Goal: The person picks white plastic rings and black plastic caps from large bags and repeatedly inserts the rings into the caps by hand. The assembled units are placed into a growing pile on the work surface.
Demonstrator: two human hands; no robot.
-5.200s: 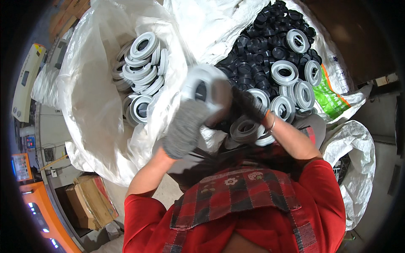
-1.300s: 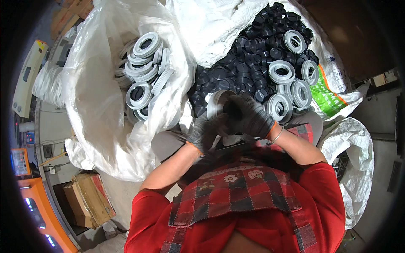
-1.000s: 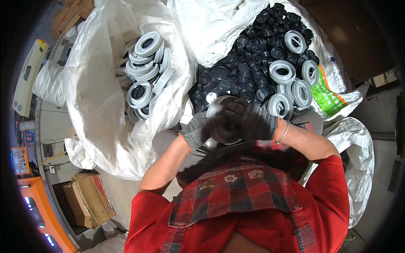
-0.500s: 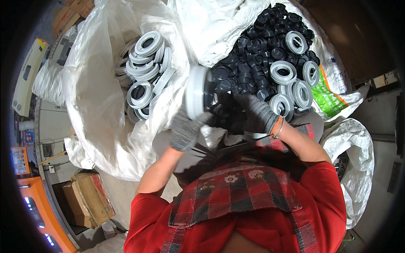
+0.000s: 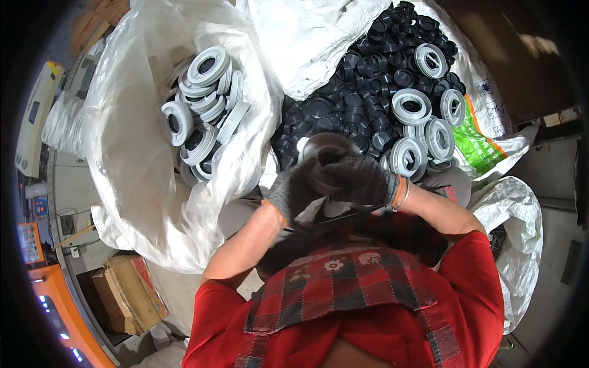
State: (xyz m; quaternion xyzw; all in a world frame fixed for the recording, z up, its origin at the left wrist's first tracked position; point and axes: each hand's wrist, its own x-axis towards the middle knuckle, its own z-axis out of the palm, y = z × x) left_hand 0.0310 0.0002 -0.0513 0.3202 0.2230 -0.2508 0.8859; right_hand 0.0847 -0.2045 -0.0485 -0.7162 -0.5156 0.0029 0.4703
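Observation:
My gloved hands meet in front of me, over the near edge of a heap of black round caps (image 5: pixel 353 101). A grey ring (image 5: pixel 325 145), smeared by motion, sits between them. My left hand (image 5: pixel 296 191) is closed on the ring's near left side, while my right hand (image 5: pixel 368 182) curls over it from the right. A dark part shows inside the ring, too blurred to name. Both hands' fingertips are partly hidden. Several grey rings (image 5: pixel 410 105) lie on the right side of the caps, beside my right hand.
To the left stands an open translucent plastic bag (image 5: pixel 132 165) holding a pile of grey rings (image 5: pixel 208 66). White woven sacking (image 5: pixel 307 43) lies behind the caps; another white sack (image 5: pixel 512 239) is at the right. Cardboard boxes (image 5: pixel 132 294) and an orange machine (image 5: pixel 64 313) stand at the lower left.
My hands, apart before, have come together. The blurred grey ring by my left hand is gone from there, and a tilted ring now shows at the left of the bag's pile.

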